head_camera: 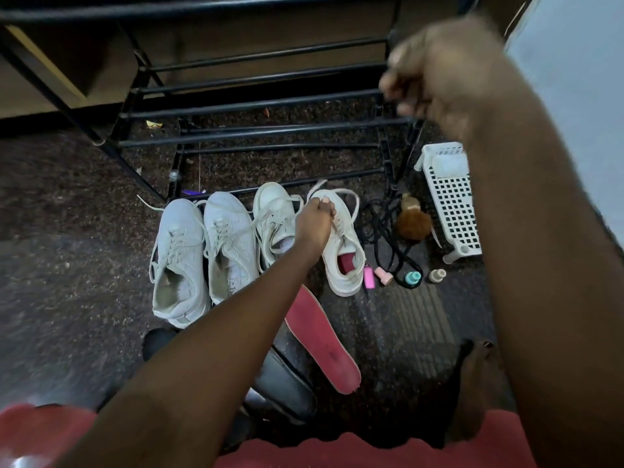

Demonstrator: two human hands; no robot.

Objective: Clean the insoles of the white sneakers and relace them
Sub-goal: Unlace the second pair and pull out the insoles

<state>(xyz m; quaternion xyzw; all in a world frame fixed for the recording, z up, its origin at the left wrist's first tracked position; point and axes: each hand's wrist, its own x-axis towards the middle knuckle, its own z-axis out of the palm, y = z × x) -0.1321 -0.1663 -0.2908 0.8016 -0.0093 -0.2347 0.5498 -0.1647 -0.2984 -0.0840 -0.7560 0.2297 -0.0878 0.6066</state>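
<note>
Now the left hand [314,224] pinches a lace [347,194] on the rightmost sneaker [344,265]. The right hand [435,79], upper right, is blurred and I cannot tell its grip. Pink insole [320,346] at lower centre; bottles [413,276], brush [413,224] and basket [452,204] crowd the right.

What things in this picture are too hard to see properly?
1. Right hand: head view, smeared by motion blur; whether it holds anything is unclear.
2. Second sneaker from the right: the left hand, pinching a lace, and its forearm hide its right side.
3. Pink insole: its top end is hidden behind that forearm.
4. Small bottles: too small to read any labels.
</note>
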